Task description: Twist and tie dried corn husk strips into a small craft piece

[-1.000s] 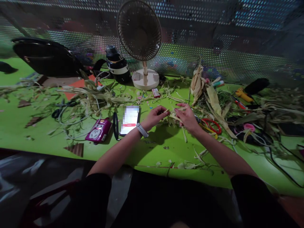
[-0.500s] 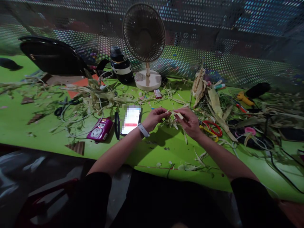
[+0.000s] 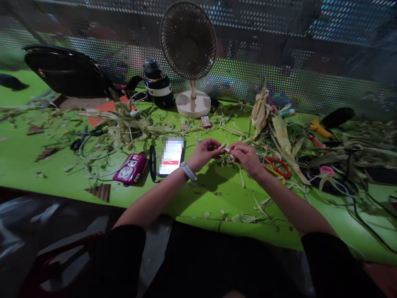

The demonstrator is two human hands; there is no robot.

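Note:
Between my two hands is a small pale piece of corn husk (image 3: 227, 150), held above the green table (image 3: 211, 194). My left hand (image 3: 206, 153), with a light watch band on its wrist, pinches the husk's left end. From the other side my right hand (image 3: 246, 156) grips it between thumb and fingers. Much of the husk is covered by the fingers. Loose husk strips (image 3: 242, 178) lie just below. A phone (image 3: 171, 156) with a lit screen lies left of my left hand, and red-handled scissors (image 3: 279, 167) lie right of my right hand.
A fan (image 3: 193, 103) and a dark bottle (image 3: 159, 87) stand at the back before a perforated metal screen. A purple power strip (image 3: 130, 169) lies left of the phone. Dried corn husks (image 3: 282, 134) and black cables (image 3: 359, 211) crowd the right side; a black bag (image 3: 68, 72) rests at back left.
My right hand has turned and its fingers have closed in toward my left hand. Less of the pale husk piece shows now. The things on the table stay put.

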